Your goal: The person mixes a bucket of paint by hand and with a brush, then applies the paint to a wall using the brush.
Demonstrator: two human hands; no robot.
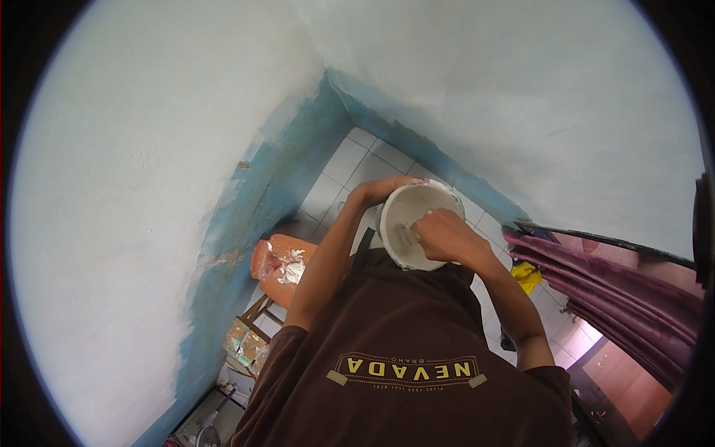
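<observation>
A white bucket (389,216) is held up close in front of my brown shirt, its mouth tilted toward me. My left hand (396,186) grips it at the far left rim, with the fingers partly hidden behind the edge. Whitish smears mark the rim near those fingers. My right hand (445,234) reaches over the near right side into the bucket, its fingers closed. Beside its fingertips, a pale, streaked patch (402,237) shows against the inner wall. Whatever the right hand grips is mostly hidden by the hand.
Two walls meet in a corner ahead, white above an uneven blue band (257,179). At left stand an orange plastic chair (279,253) with white smears and a paint-spotted wooden piece (242,339). A purple curtain (596,272) and yellow item (526,277) are at right. White tiles (346,160) cover the floor.
</observation>
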